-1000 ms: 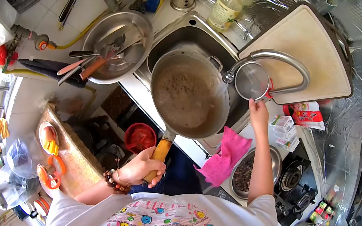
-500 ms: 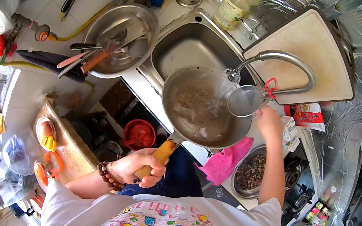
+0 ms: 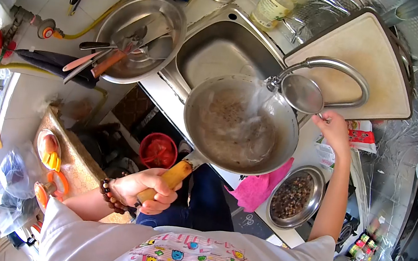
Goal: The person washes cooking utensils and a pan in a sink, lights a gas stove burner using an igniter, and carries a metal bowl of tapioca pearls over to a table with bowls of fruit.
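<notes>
Left hand (image 3: 145, 188), beaded bracelet (image 3: 114, 196) at the wrist, has its grip wrapped around the yellowish wooden handle (image 3: 177, 172) of a wide round grey metal pan (image 3: 238, 135). Pan lies over the near right part of the rectangular stainless steel sink (image 3: 214, 58), brownish cloudy water (image 3: 231, 123) inside; can't tell if its underside touches the sink edge. Water runs into it from the curved chrome faucet (image 3: 356, 69). Right hand (image 3: 334, 130) has its grip pinched on the short handle end of a small round metal mesh strainer (image 3: 301, 94), held just right of the pan, by the faucet outlet. Strainer overlaps the faucet in view, contact unclear. Bright pink cloth (image 3: 258, 189) at the pan's near right side, on the white desk (image 3: 164, 109); beside it a round steel bowl (image 3: 314, 200) of small dark brown mixed pieces, maybe beans or pebbles, too small to tell. Left of the sink: large steel basin (image 3: 170, 12) with spatulas and ladles, handles over the rim. Right, behind the faucet: pale cutting board (image 3: 353, 49) with dark edge. Beyond the sink: clear bottle with red cap (image 3: 273, 6). Red plastic bucket (image 3: 158, 150) sits below, left of the pan.
</notes>
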A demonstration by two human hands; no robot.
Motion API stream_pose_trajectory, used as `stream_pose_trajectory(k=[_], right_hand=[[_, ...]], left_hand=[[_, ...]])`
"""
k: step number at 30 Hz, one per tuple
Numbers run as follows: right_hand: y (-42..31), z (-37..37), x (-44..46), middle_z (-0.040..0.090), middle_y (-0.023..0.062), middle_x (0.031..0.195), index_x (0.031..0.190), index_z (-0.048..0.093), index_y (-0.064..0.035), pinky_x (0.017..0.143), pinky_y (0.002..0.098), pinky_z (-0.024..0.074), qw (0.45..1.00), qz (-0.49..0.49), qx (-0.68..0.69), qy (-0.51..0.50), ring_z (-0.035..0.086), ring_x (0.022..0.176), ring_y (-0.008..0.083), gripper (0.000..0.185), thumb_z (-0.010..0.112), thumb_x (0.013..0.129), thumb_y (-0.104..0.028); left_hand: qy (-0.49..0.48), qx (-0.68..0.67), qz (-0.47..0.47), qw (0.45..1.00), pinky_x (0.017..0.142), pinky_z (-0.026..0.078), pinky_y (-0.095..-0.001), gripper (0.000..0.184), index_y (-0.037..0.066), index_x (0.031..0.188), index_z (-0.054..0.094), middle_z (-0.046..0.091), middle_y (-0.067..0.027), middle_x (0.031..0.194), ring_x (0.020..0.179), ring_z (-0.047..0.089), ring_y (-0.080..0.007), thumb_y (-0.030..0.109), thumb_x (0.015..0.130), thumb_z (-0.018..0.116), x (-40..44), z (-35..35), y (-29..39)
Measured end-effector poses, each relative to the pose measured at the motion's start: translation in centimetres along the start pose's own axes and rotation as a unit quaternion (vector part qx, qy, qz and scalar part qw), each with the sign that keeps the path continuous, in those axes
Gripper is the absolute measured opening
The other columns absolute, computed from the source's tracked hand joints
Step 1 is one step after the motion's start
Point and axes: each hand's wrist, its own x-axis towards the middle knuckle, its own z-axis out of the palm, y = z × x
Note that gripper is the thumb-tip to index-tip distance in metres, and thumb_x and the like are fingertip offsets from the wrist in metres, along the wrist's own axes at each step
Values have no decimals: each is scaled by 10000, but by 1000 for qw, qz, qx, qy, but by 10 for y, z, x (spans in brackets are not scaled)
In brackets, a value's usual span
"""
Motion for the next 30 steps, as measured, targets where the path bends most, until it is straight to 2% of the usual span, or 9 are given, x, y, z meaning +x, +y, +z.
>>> stream_pose_trajectory(k=[1, 3, 7, 9, 15, 22, 24, 27, 30], right_hand=[[10, 7, 6, 547, 113, 604, 716, 548, 8, 578, 351, 439, 1000, -1, 0, -1, 555, 581, 217, 346, 630, 796, -319], [24, 21, 18, 554, 134, 620, 744, 561, 15, 571, 354, 422, 991, -89, -68, 67, 533, 570, 258, 355, 633, 795, -328], [36, 42, 42, 553, 151, 625, 748, 571, 17, 563, 359, 412, 994, -81, -40, 61, 506, 561, 297, 361, 619, 801, -337], [39, 53, 51, 542, 128, 580, 716, 578, 7, 544, 347, 400, 999, -8, -11, 36, 506, 537, 260, 354, 601, 813, -333], [57, 77, 63, 525, 41, 537, 678, 588, -4, 515, 306, 375, 996, 48, 77, -9, 488, 526, 134, 350, 606, 812, -327], [43, 87, 45, 502, -3, 547, 668, 569, -6, 469, 277, 335, 982, 119, 146, 13, 441, 491, 101, 300, 639, 786, -273], [44, 90, 41, 493, 1, 560, 682, 570, -17, 422, 264, 304, 964, 178, 196, -7, 402, 456, 73, 295, 637, 794, -282], [45, 99, 35, 486, 3, 548, 688, 574, -17, 384, 247, 271, 940, 142, 311, 20, 378, 426, 61, 308, 625, 810, -295], [44, 101, 34, 472, -6, 518, 678, 573, -16, 376, 235, 267, 945, 159, 284, 26, 365, 408, 61, 320, 619, 817, -300]], left_hand=[[0, 3, -1, 1000, 317, 322, -251, 203, 53, 919, 389, 392, -24, 582, 387, 407, -117, 86, 792, 544, -5, -4, 0], [1, 15, -4, 1000, 315, 328, -256, 233, 50, 929, 385, 399, -35, 582, 381, 411, -122, 88, 781, 561, -12, -14, -1], [2, 37, 3, 999, 312, 348, -265, 283, 45, 950, 381, 429, -54, 566, 368, 436, -135, 71, 754, 583, -15, -35, 1], [12, 53, 6, 998, 308, 348, -264, 280, 35, 942, 381, 425, -58, 554, 359, 432, -137, 50, 748, 581, -9, -49, 2], [-2, 140, 40, 989, 326, 373, -264, 357, 46, 987, 349, 444, -72, 549, 358, 459, -163, -2, 719, 580, 19, -92, 0], [-2, 229, 83, 970, 332, 378, -260, 378, 53, 997, 331, 464, -83, 565, 376, 480, -165, 6, 715, 579, 36, -105, -2], [-5, 231, 88, 969, 336, 369, -260, 370, 54, 1001, 327, 461, -76, 565, 384, 483, -166, 5, 723, 566, 41, -109, -4], [8, 261, 105, 959, 357, 359, -252, 359, 51, 1032, 319, 459, -64, 571, 395, 488, -162, 8, 747, 534, 48, -108, -6], [41, 274, 115, 954, 358, 362, -251, 373, 45, 1058, 325, 461, -64, 574, 389, 482, -164, 9, 750, 531, 51, -97, -6]])
